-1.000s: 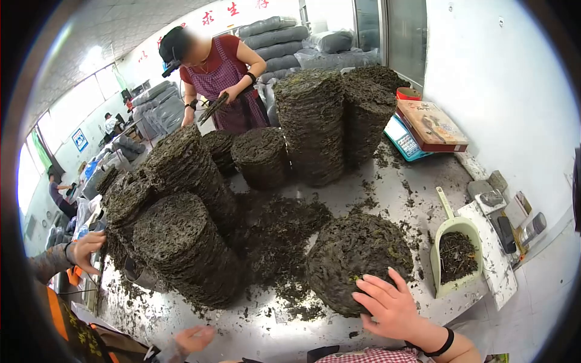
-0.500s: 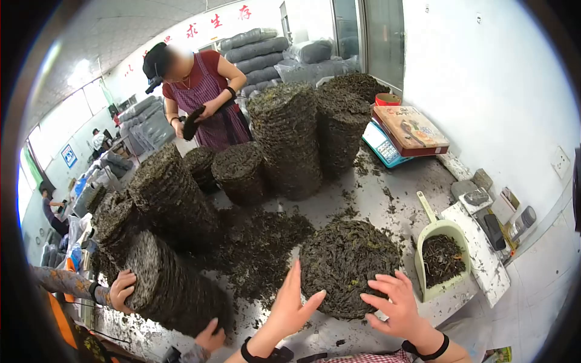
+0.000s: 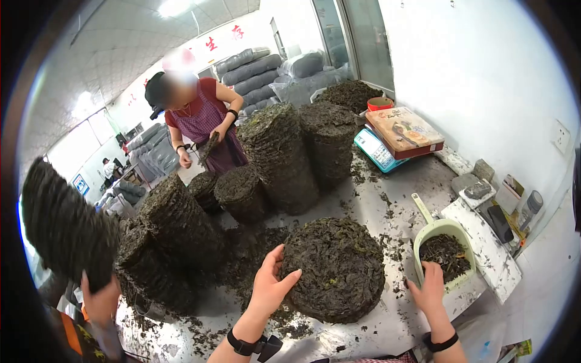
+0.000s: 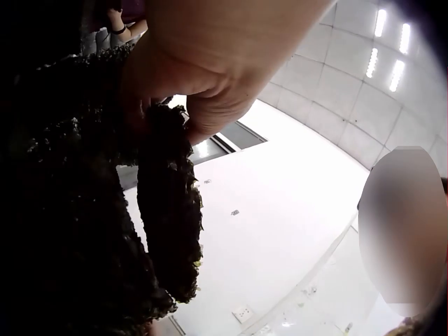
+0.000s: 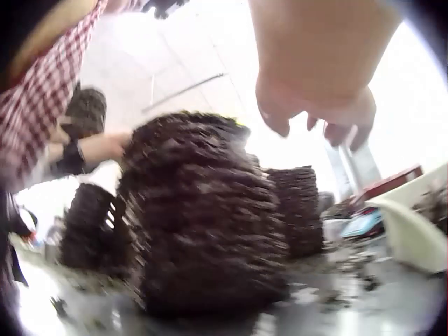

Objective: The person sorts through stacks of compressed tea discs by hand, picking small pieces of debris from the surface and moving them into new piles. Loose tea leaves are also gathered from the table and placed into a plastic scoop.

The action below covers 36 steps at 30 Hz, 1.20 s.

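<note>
A stack of round dark dried seaweed cakes (image 3: 333,272) stands at the table's near middle. My left hand (image 3: 267,290) is at its left rim; in the left wrist view, thumb and fingers pinch the edge of one seaweed cake (image 4: 168,210), with a gap between its lower part and the stack beside it. My right hand (image 3: 431,293) reaches over the front of a pale green dustpan (image 3: 463,235) that holds dark scraps (image 3: 445,251). In the right wrist view its fingers hang loosely bent, with nothing seen between them, above and beyond the stack (image 5: 203,217).
Several taller seaweed stacks (image 3: 279,154) stand behind and left. At far left another person's hand (image 3: 101,296) holds a tilted stack (image 3: 66,224). A person in an apron (image 3: 206,133) works across the table. A box (image 3: 405,130) sits on a blue scale (image 3: 376,151) at the back right.
My right hand has moved right from the stack to the dustpan. My left hand came in from outside the view to the stack's left rim. The neighbour's stack has been lifted off the table.
</note>
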Each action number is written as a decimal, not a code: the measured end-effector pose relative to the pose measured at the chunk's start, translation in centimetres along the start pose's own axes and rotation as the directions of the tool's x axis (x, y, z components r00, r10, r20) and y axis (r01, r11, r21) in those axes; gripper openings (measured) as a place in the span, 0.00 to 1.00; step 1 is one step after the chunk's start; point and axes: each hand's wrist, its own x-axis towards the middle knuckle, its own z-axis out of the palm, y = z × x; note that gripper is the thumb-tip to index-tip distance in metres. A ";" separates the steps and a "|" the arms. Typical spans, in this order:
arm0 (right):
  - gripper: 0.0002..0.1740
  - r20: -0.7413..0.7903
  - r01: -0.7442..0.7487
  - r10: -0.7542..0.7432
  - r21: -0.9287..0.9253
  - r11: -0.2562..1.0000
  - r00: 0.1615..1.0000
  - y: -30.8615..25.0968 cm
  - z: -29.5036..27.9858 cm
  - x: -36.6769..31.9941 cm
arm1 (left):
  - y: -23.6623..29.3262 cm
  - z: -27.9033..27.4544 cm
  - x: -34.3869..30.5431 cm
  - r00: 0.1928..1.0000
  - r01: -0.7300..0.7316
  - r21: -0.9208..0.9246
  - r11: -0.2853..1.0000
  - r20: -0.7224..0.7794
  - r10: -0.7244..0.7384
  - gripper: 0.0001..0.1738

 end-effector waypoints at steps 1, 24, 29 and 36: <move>0.26 0.159 -0.127 0.149 -0.140 0.982 0.976 2.0 0.1 -1.6 | -0.1 -0.3 0.1 0.998 -0.053 0.201 0.978 0.033 0.047 0.42; 0.44 0.342 -0.103 -0.058 0.435 0.895 0.938 -10.4 -0.9 7.3 | 2.2 0.5 0.2 0.992 -0.061 0.021 0.998 0.112 0.058 0.36; 0.47 0.526 -0.522 0.124 0.730 0.441 0.841 -9.8 -0.6 7.8 | 4.2 1.7 2.6 0.913 0.404 -0.626 0.667 0.322 -0.251 0.26; 0.47 0.625 -0.674 0.260 0.643 0.363 0.736 -5.9 1.0 6.8 | 6.0 3.8 4.0 0.763 0.633 -0.526 0.568 0.550 -0.340 0.19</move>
